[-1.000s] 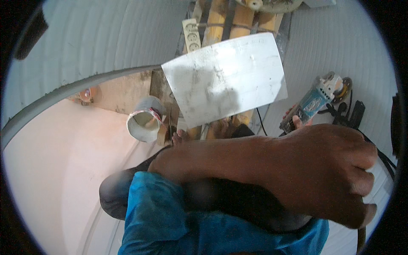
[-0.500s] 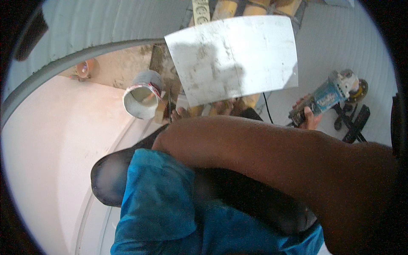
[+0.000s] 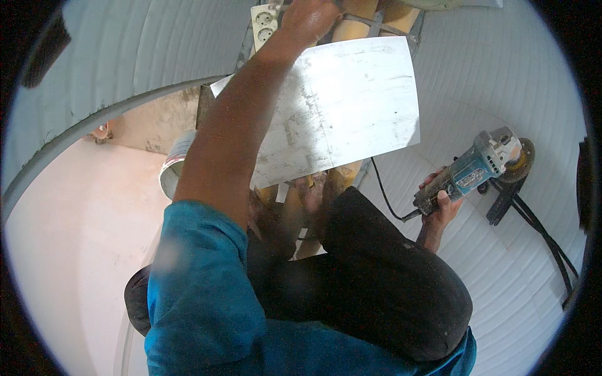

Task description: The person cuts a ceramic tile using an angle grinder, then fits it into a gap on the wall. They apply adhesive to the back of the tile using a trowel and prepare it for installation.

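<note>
In my right hand [image 3: 443, 210] is an angle grinder [image 3: 470, 172], blue and grey with a worn disc at its far right end; the fingers wrap its dark rear grip. My left arm reaches forward over a white, dirt-smudged flat tile [image 3: 351, 100]. At the top edge my left hand [image 3: 310, 19] is closed beside a white power strip [image 3: 264, 28]. What its fingers hold, if anything, I cannot make out. Below the tile's near edge my bare feet [image 3: 313, 191] show between my dark-trousered knees.
A paint-stained bucket [image 3: 168, 178] stands left, partly hidden by my arm. The grinder's black cord [image 3: 385, 194] runs toward the tile. Black bars and cables [image 3: 501, 207] lie right of the grinder. Yellowish blocks [image 3: 351, 30] lie beyond the tile. A small orange pot [image 3: 102, 131] sits far left.
My left forearm, bent across the view before, now stretches forward to the power strip. The grinder has shifted down and slightly left in my right hand. The tile appears slightly left and lower.
</note>
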`<action>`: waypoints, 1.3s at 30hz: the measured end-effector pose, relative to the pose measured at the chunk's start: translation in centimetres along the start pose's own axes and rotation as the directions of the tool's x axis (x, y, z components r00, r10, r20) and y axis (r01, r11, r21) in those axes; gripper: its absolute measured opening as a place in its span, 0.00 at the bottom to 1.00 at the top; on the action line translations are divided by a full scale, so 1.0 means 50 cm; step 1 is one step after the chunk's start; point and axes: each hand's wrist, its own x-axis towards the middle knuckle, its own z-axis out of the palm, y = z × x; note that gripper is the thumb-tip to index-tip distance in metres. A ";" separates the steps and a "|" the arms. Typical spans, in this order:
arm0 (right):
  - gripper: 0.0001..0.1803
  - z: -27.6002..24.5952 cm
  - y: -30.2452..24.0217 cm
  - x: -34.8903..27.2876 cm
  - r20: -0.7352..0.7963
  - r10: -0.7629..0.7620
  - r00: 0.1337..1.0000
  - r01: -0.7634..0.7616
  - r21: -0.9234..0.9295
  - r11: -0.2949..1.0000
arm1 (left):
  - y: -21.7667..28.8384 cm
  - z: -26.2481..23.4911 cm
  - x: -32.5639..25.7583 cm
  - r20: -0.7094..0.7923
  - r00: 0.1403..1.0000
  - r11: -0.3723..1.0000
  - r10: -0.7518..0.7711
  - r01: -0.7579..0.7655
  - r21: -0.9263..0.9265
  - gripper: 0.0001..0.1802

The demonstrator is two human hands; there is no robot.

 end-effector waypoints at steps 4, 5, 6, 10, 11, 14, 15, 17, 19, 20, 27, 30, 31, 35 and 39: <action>0.41 0.006 -0.019 -0.008 -0.007 0.048 0.999 -0.049 -0.031 0.998 | -0.028 0.020 0.029 -0.085 0.969 0.968 0.231 -0.220 0.124 0.07; 0.42 0.010 -0.023 -0.009 0.006 0.061 0.998 -0.061 -0.028 0.998 | -0.023 0.020 0.039 -0.152 0.948 0.942 0.281 -0.242 0.233 0.08; 0.42 0.016 -0.025 -0.010 0.026 0.060 0.998 -0.060 -0.024 0.998 | -0.017 0.014 0.048 -0.120 0.969 0.964 0.217 -0.194 0.180 0.09; 0.43 0.039 -0.032 -0.008 -0.075 0.040 0.996 -0.039 0.011 0.999 | 0.050 0.000 0.092 -0.421 0.854 0.945 -0.306 0.327 -0.024 0.13; 0.43 0.045 -0.033 -0.007 -0.085 0.037 0.996 -0.035 0.017 0.999 | 0.039 -0.012 0.095 -0.182 0.945 0.948 -0.273 0.296 0.115 0.14; 0.42 0.050 -0.034 -0.006 -0.055 0.036 0.998 -0.036 0.003 0.999 | 0.018 -0.036 0.107 0.292 0.926 0.932 -0.239 0.135 0.337 0.15; 0.42 0.049 -0.035 -0.005 -0.048 0.010 0.999 -0.010 0.001 1.000 | 0.015 -0.039 0.108 0.397 0.884 0.921 -0.245 0.084 0.379 0.16; 0.40 0.046 -0.036 -0.009 -0.053 0.018 0.998 -0.020 -0.030 0.999 | -0.011 -0.053 0.069 0.103 0.988 0.961 -0.113 0.082 0.264 0.13; 0.40 0.039 -0.039 -0.012 -0.124 -0.021 0.992 0.013 -0.069 0.998 | -0.043 -0.080 0.007 -0.315 0.943 0.976 0.109 -0.041 0.215 0.11; 0.40 0.034 -0.043 -0.010 -0.183 -0.054 0.982 0.036 -0.101 0.994 | -0.067 -0.100 -0.028 -0.319 0.947 0.999 0.030 -0.041 -0.028 0.13; 0.40 0.003 -0.023 0.047 -0.219 0.266 0.939 -0.302 -0.153 0.941 | -0.150 -0.201 -0.335 0.099 0.411 0.380 -0.906 0.894 -0.238 0.42; 0.36 0.013 0.013 0.047 -0.148 0.011 0.989 -0.031 -0.135 0.990 | -0.065 -0.167 -0.431 0.485 -0.075 -0.404 -0.871 0.672 -0.621 0.43; 0.36 0.018 0.024 0.044 -0.104 -0.062 0.993 0.047 -0.148 0.988 | -0.034 -0.152 -0.449 0.535 0.011 -0.447 -0.845 0.534 -0.717 0.43; 0.31 0.013 0.034 0.045 -0.127 0.101 0.987 -0.108 -0.046 0.993 | 0.033 -0.118 -0.461 0.495 0.049 -0.420 -0.867 0.462 -0.781 0.45; 0.27 0.011 0.046 0.019 -0.148 -0.014 0.989 -0.014 -0.189 0.982 | 0.042 -0.116 -0.451 0.433 0.030 -0.383 -0.901 0.414 -0.826 0.44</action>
